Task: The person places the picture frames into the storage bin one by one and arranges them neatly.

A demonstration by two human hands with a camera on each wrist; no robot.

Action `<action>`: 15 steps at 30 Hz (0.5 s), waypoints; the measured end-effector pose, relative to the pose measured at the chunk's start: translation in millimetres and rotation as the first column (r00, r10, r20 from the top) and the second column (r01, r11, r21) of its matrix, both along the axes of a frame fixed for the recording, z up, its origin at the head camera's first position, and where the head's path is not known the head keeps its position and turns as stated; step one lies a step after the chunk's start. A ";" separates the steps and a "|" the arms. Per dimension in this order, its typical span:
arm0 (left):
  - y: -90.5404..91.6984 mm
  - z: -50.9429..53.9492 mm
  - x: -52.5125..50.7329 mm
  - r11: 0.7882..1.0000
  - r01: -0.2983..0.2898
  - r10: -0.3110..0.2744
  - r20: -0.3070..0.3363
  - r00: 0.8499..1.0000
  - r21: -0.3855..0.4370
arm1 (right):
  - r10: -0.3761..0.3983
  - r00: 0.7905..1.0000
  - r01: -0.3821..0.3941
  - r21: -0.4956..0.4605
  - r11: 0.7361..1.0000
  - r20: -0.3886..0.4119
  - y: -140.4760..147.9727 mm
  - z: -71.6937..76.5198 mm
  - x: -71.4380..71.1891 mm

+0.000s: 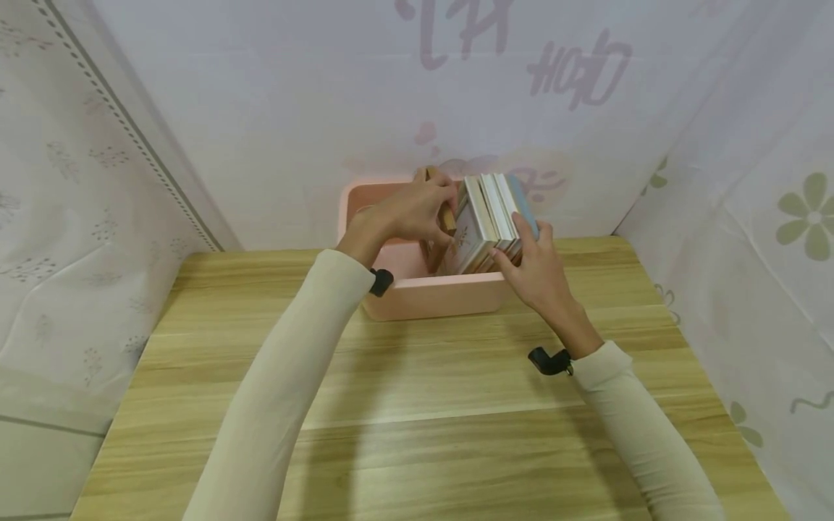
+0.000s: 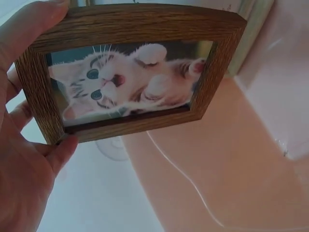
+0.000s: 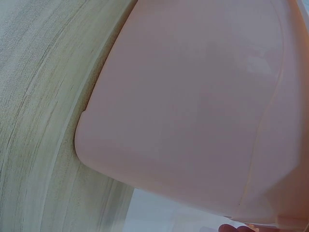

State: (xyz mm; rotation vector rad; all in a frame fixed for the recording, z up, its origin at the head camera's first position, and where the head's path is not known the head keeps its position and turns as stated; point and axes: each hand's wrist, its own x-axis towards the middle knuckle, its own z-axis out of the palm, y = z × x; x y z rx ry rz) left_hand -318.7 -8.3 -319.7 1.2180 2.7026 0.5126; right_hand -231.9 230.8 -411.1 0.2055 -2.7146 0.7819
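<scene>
My left hand (image 1: 420,206) grips one end of a brown wooden picture frame (image 2: 140,24) inside the pink bin (image 1: 436,297). In the left wrist view, this frame shows a kitten photo (image 2: 130,82), with the thumb and fingers around its short side. To its right, a row of slim picture frames (image 1: 485,217) with pale edges leans in the bin, a blue one (image 1: 521,199) outermost. My right hand (image 1: 537,268) holds the row at its near right side, thumb on the pale edges and fingers by the blue one. In the right wrist view, only fingertips (image 3: 234,228) show.
The bin stands on a wood-grain table (image 1: 423,405), close against a printed cloth backdrop (image 1: 280,130). Cloth also hangs at left and right. Bare bin floor (image 1: 399,259) shows left of the brown frame. A black wrist camera (image 1: 549,360) sits below the right hand.
</scene>
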 end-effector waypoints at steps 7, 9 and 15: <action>3.8 1.6 -3.9 0.999 0.034 -0.033 0.022 0.999 -0.035 | -0.005 1.000 0.005 -0.008 1.000 0.001 0.9 0.1 -0.5; 5.4 2.7 -6.0 0.998 0.041 -0.040 0.026 0.999 -0.037 | -0.005 1.000 0.005 -0.009 1.000 0.003 1.1 0.3 -0.6; 9.5 6.3 -14.6 0.996 0.074 -0.073 0.017 0.997 -0.051 | -0.001 1.000 0.001 0.004 1.000 -0.007 0.4 -0.3 -1.2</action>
